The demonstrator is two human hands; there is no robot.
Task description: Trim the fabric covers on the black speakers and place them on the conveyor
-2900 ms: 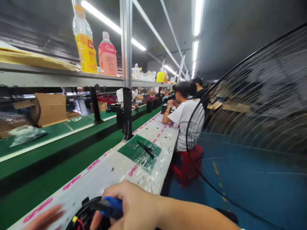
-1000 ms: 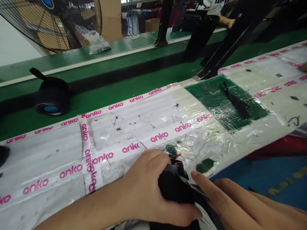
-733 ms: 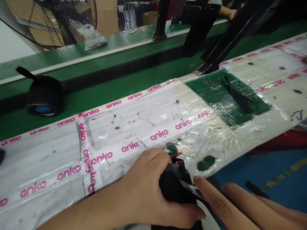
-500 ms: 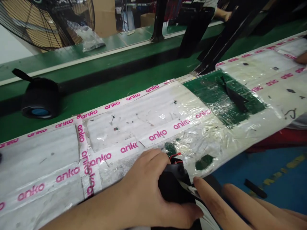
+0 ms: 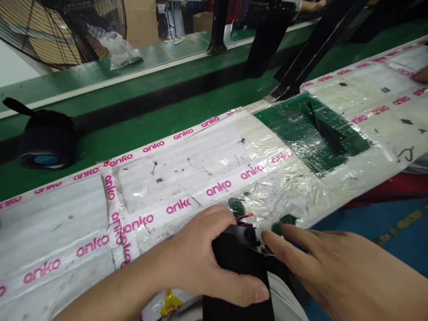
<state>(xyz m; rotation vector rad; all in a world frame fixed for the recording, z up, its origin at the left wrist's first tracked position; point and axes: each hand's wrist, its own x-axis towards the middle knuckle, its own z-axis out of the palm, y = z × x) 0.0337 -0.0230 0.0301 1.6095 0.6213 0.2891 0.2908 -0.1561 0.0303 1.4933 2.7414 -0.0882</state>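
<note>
My left hand [image 5: 200, 258] is closed around a black plastic housing [image 5: 239, 263] low in the middle of the view, its thumb lying across the front. Thin red wires [image 5: 245, 217] with bare-looking ends stick out from the top of the housing. At the housing's upper right edge is my right hand [image 5: 337, 267], the index fingertip against that edge and the other fingers bent. Its thumb is hidden, and so is whatever lies between its fingers. A dark shape shows under the right hand, too unclear to name.
A bench [image 5: 180, 169] covered with taped plastic sheet runs across the view. Behind it, a round black speaker [image 5: 48, 140] with a strap stands on the green conveyor [image 5: 160, 109]. A black strip [image 5: 326, 129], black posts [image 5: 219, 26] and a large fan [image 5: 63, 31] are around. Another person's hand [image 5: 421, 75] shows at far right.
My right hand has come up and left to the housing's edge, its fingers drawn closer together. The housing has tilted more upright in my left hand. The speaker appears farther left.
</note>
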